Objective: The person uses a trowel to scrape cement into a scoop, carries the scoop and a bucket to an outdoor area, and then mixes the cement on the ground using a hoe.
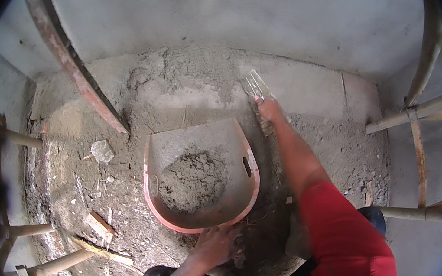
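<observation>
Right of upper centre, the right hand (270,109) is gripping a metal trowel (259,84), fingers wrapped closely, near the grey wall (190,10). At bottom centre, the left hand (217,246) is sitting by the lower rim of a red-edged pan (220,133), fingers partly curled; I cannot tell whether it is holding anything. The pan is lying mid-frame, carrying grey mortar (195,179), and a wooden plank (75,70) is slanting through the upper left

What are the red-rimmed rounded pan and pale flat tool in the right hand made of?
Red-rimmed rounded pan: probably plastic, matte, from its moulded-looking rim and handle slot. Pale flat tool: perhaps metal, bright streaks suggesting sheen; blur leaves it open.
</observation>
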### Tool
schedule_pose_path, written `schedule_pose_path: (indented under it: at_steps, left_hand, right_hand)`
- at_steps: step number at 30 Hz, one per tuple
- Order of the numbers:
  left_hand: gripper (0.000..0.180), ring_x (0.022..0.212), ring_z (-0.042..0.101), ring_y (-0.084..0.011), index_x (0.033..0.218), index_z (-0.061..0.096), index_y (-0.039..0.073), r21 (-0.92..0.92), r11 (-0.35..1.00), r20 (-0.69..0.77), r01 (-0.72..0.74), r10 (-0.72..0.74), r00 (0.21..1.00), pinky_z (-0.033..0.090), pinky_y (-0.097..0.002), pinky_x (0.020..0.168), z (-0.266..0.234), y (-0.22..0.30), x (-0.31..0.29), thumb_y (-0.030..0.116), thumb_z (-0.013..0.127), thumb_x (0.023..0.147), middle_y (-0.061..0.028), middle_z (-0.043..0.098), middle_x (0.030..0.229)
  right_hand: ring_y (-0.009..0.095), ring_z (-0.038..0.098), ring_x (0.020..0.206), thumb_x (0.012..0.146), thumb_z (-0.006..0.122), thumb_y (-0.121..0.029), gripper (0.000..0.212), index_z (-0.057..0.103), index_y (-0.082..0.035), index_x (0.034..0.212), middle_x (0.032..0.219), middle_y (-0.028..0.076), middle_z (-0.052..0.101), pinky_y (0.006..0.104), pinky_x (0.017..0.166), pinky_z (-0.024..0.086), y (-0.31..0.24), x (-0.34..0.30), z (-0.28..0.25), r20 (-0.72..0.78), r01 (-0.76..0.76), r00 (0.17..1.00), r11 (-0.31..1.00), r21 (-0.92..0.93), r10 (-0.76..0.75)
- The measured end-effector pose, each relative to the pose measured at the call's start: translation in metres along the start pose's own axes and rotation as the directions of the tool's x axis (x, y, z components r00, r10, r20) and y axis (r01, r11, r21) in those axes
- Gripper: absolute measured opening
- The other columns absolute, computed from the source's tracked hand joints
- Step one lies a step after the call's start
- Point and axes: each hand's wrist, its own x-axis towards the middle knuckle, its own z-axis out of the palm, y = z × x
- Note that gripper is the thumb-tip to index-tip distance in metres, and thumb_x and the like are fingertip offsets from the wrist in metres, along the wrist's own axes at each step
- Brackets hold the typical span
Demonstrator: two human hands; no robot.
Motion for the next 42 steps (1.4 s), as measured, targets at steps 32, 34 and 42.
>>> schedule_pose_path:
  at_steps: [32, 34, 42]
  left_hand:
    - [0.048, 0.108, 0.066, -0.029, 0.129, 0.061, 0.0, -0.678, 0.482, -0.43, 0.555, -0.872, 0.232, 0.053, -0.0403, 0.091, -0.029, -0.055, -0.215, 0.029, 0.072, 0.092, -0.0173, 0.067, 0.123]
    - [0.051, 0.108, 0.066, -0.0304, 0.128, 0.062, 0.0, -0.723, 0.455, -0.407, 0.52, -0.888, 0.213, 0.052, -0.0416, 0.093, -0.026, -0.028, -0.213, 0.034, 0.073, 0.09, -0.0178, 0.067, 0.122]
    - [0.052, 0.109, 0.067, -0.0356, 0.12, 0.067, 0.001, -0.623, 0.573, -0.289, 0.533, -0.802, 0.523, 0.052, -0.043, 0.094, -0.057, -0.005, -0.185, 0.034, 0.079, 0.082, -0.0176, 0.071, 0.115]
  right_hand:
    - [0.045, 0.064, 0.107, 0.091, 0.049, -0.069, 0.077, 0.066, 0.002, 0.114, 0.109, 0.031, 0.067, 0.0513, 0.093, 0.05, -0.104, 0.136, 0.06, 0.012, 0.287, 0.954, 0.906, -0.31, -0.298]
    - [0.045, 0.064, 0.104, 0.091, 0.05, -0.068, 0.075, 0.067, 0.002, 0.111, 0.107, 0.03, 0.068, 0.0511, 0.09, 0.05, -0.105, 0.139, 0.072, -0.056, 0.301, 0.944, 0.921, -0.246, -0.324]
    - [0.044, 0.065, 0.1, 0.089, 0.059, -0.062, 0.063, 0.068, -0.003, 0.106, 0.103, 0.026, 0.069, 0.0493, 0.086, 0.05, -0.094, 0.076, 0.027, -0.045, 0.403, 0.912, 0.91, -0.102, -0.408]
